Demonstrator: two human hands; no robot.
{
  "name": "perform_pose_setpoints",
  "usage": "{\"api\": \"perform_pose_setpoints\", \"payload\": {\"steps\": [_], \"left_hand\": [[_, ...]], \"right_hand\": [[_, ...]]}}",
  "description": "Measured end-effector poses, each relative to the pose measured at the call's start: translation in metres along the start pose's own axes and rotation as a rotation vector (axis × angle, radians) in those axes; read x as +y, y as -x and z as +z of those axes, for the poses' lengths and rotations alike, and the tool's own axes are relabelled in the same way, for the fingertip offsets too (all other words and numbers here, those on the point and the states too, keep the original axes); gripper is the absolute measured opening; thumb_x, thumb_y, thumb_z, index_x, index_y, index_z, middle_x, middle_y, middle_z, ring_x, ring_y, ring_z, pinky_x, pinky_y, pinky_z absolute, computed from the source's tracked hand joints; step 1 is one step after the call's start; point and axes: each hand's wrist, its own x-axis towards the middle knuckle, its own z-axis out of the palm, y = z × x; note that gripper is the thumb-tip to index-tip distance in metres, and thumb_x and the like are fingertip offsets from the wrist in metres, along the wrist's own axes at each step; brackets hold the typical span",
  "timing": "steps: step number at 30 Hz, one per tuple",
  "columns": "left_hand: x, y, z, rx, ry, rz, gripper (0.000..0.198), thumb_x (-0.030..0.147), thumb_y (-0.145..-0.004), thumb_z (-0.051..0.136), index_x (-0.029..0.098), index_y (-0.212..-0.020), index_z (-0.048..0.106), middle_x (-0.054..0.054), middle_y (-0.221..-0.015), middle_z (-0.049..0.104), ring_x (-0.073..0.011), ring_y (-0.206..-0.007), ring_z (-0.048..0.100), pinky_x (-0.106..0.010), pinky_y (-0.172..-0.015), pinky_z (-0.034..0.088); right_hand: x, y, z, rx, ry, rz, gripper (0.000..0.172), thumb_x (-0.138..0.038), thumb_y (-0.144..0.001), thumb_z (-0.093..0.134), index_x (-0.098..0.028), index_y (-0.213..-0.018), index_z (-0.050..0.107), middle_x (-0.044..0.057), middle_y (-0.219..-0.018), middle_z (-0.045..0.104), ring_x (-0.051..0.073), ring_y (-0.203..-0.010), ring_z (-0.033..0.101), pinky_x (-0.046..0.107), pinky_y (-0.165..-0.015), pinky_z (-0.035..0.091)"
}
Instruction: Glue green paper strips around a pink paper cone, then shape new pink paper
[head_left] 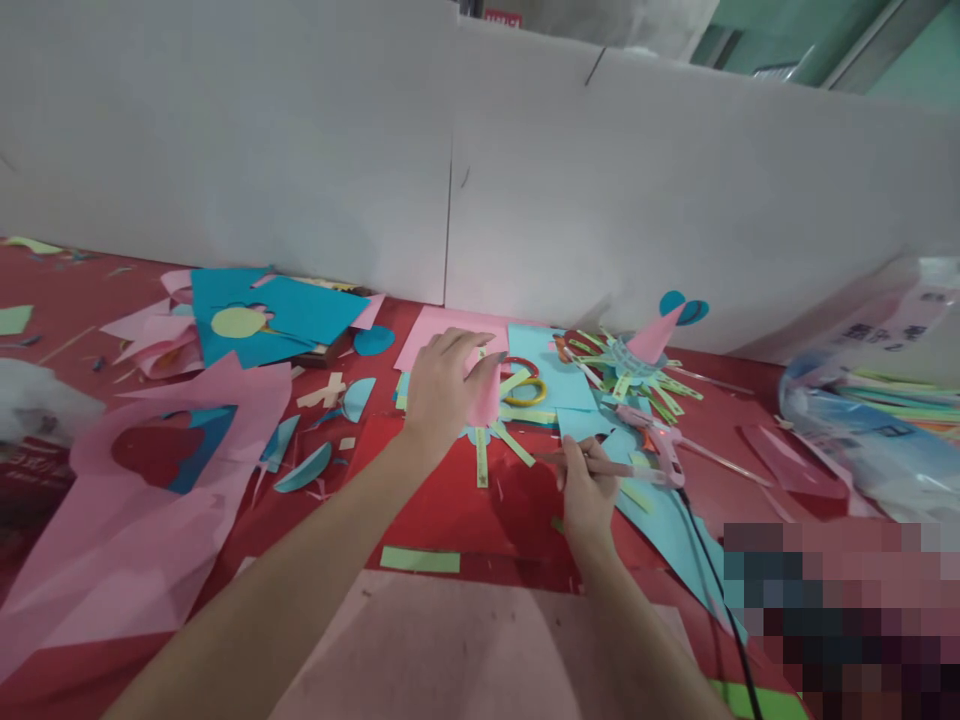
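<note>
My left hand (439, 385) is closed around a pink paper cone (485, 396), whose far side the fingers partly hide. Pale green paper strips (482, 460) with small printed marks fan out from the cone's base over a red sheet (431, 500). In my right hand (589, 495) is a slim pen (626, 470), its tip pointing left, close to one strip's end. Behind the cone lie scissors with red and yellow handles (529, 390). A similar finished-looking pink cone (654, 338) with blue discs and green strips stands to the right.
A pink glue gun (664, 450) with a black cord lies right of my right hand. Blue sheets (270, 315), pink paper (187, 540) and blue half-discs (304, 468) cover the left. A plastic bag (885, 400) sits at right, and a white partition (300, 150) rises behind.
</note>
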Motion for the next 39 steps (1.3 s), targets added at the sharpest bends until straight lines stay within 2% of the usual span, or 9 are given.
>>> {"api": "perform_pose_setpoints", "payload": {"steps": [6,14,17,22,24,27,31,36,39], "left_hand": [[-0.001,-0.008,0.016,-0.164,-0.136,-0.024,0.018,0.035,-0.081,0.053,0.019,-0.078,0.062,-0.002,-0.083,0.063,-0.0173,-0.081,0.054,-0.03,-0.073,0.039],[0.015,-0.013,0.003,-0.16,-0.11,0.026,0.019,0.031,-0.085,0.048,0.02,-0.079,0.062,-0.001,-0.085,0.064,-0.016,-0.081,0.054,-0.028,-0.073,0.037],[0.02,-0.014,-0.002,-0.123,-0.105,0.048,0.018,0.03,-0.085,0.048,0.021,-0.08,0.062,0.0,-0.087,0.065,-0.0157,-0.082,0.054,-0.029,-0.074,0.037],[0.024,-0.021,-0.015,0.059,-0.067,0.058,0.015,0.029,-0.085,0.048,0.019,-0.083,0.06,-0.001,-0.09,0.064,-0.0148,-0.085,0.055,-0.028,-0.078,0.037],[0.024,-0.023,-0.017,0.073,-0.055,0.035,0.016,0.028,-0.085,0.047,0.019,-0.082,0.06,-0.001,-0.088,0.064,-0.0141,-0.082,0.056,-0.027,-0.077,0.038],[0.02,-0.02,-0.011,-0.063,-0.056,0.0,0.019,0.028,-0.085,0.047,0.018,-0.077,0.061,-0.001,-0.082,0.065,-0.0141,-0.077,0.056,-0.028,-0.075,0.039],[0.013,-0.008,0.005,-0.229,-0.091,-0.021,0.017,0.026,-0.084,0.048,0.019,-0.079,0.062,-0.001,-0.085,0.066,-0.0159,-0.079,0.057,-0.03,-0.078,0.038],[0.01,0.002,0.01,-0.295,-0.055,-0.047,0.018,0.029,-0.084,0.048,0.02,-0.081,0.063,-0.002,-0.085,0.066,-0.0164,-0.08,0.057,-0.03,-0.078,0.041],[0.008,0.007,0.003,-0.265,0.056,-0.036,0.019,0.03,-0.084,0.048,0.022,-0.096,0.06,-0.002,-0.098,0.064,-0.016,-0.089,0.057,-0.029,-0.081,0.042]], "right_hand": [[0.003,-0.007,-0.002,0.033,-0.04,0.017,0.036,-0.037,-0.079,0.055,-0.021,-0.052,0.035,-0.008,-0.036,0.039,0.008,-0.037,0.035,0.022,-0.041,0.027],[0.003,-0.005,-0.002,-0.017,-0.096,0.045,0.037,-0.038,-0.078,0.054,-0.022,-0.053,0.033,-0.008,-0.037,0.04,0.008,-0.034,0.032,0.023,-0.037,0.023],[0.003,-0.006,-0.001,-0.013,-0.14,0.043,0.036,-0.037,-0.077,0.055,-0.022,-0.052,0.034,-0.008,-0.036,0.04,0.007,-0.034,0.031,0.023,-0.038,0.023],[0.005,-0.009,0.001,-0.059,-0.354,0.091,0.036,-0.035,-0.074,0.057,-0.023,-0.054,0.031,-0.01,-0.036,0.037,0.006,-0.03,0.026,0.023,-0.033,0.017],[0.007,-0.01,0.001,-0.061,-0.402,0.113,0.035,-0.032,-0.072,0.058,-0.023,-0.053,0.03,-0.01,-0.036,0.036,0.006,-0.028,0.025,0.023,-0.032,0.015],[0.01,-0.01,0.002,-0.071,-0.409,0.112,0.036,-0.029,-0.072,0.058,-0.022,-0.052,0.029,-0.01,-0.035,0.036,0.005,-0.026,0.025,0.022,-0.03,0.014],[0.01,-0.008,0.001,-0.112,-0.387,0.066,0.034,-0.028,-0.074,0.056,-0.021,-0.049,0.034,-0.01,-0.031,0.037,0.005,-0.025,0.028,0.021,-0.032,0.015],[0.006,-0.007,0.001,-0.111,-0.35,0.027,0.035,-0.028,-0.075,0.054,-0.021,-0.048,0.033,-0.009,-0.03,0.036,0.005,-0.025,0.029,0.021,-0.033,0.017],[0.006,-0.008,0.002,-0.115,-0.34,0.021,0.036,-0.03,-0.076,0.054,-0.022,-0.048,0.032,-0.009,-0.03,0.036,0.005,-0.026,0.028,0.022,-0.033,0.019]]}}
